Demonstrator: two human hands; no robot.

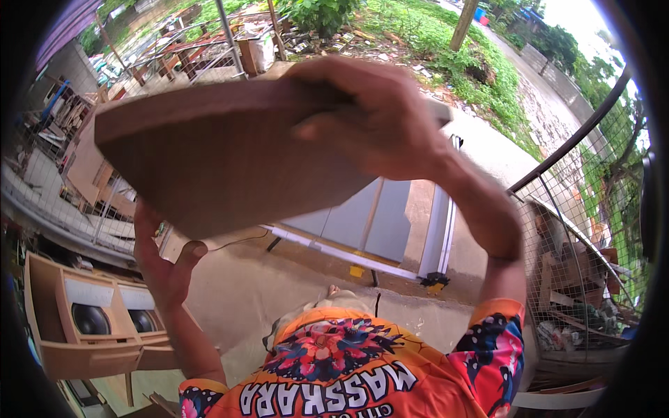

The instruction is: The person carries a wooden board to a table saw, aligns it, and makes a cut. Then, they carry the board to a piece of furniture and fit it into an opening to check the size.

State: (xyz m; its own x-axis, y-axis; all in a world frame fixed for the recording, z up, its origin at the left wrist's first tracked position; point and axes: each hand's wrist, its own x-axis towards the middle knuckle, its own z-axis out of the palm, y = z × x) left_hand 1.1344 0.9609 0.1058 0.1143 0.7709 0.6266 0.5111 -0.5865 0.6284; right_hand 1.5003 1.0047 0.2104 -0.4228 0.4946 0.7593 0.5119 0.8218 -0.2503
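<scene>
A flat brown wooden board [223, 150] is raised close to the camera, filling the upper middle of the head view. My right hand [376, 115] grips its top right edge, fingers wrapped over the face. My left hand [164, 261] holds it from below at the lower left corner, thumb sticking out beside the edge. The board hides much of the ground behind it.
A wooden speaker box [90, 320] with two round speakers stands at lower left. A grey panel in a white frame [369, 219] lies on the concrete floor. Wire mesh fencing [585, 230] and scrap wood fill the right. Stacked timber and grass lie beyond.
</scene>
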